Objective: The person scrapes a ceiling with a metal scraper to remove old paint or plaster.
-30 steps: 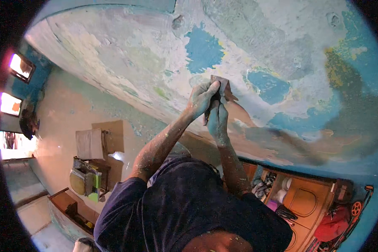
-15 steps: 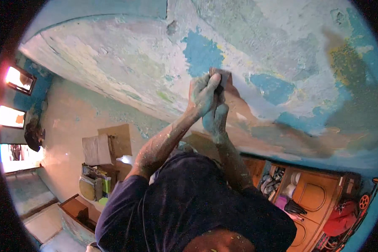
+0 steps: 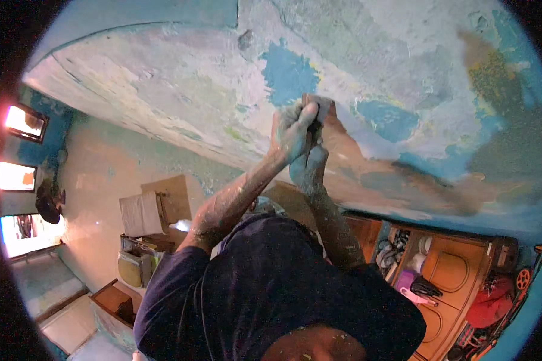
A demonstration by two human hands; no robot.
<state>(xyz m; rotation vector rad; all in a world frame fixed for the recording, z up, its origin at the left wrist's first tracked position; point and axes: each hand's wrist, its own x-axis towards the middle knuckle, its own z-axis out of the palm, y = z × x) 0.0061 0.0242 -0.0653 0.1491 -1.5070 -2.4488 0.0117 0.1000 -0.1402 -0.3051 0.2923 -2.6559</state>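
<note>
A flat-bladed scraper [image 3: 324,107] lies with its broad end at the patchy wall [image 3: 223,84], just beneath a bare blue patch [image 3: 290,73]. My left hand [image 3: 292,129] is closed around its upper part, the thumb pressed along the blade. Lower down, my right hand [image 3: 309,167] closes round the dark handle, most of which the fingers hide. Both forearms are flecked with paint chips. Right of the blade, the wall carries a second blue patch [image 3: 390,120] with ragged edges.
Below on the right stands an orange wooden cabinet [image 3: 457,253] with things on it, beside a red bundle [image 3: 491,304]. Cardboard boxes [image 3: 141,215] and an open wooden drawer [image 3: 113,301] are at the lower left. Bright window openings [image 3: 17,176] line the far left wall.
The view has tilted slightly, so the cabinet and boxes sit a little differently. Both hands keep their hold on the scraper, nearly in the same spot on the wall.
</note>
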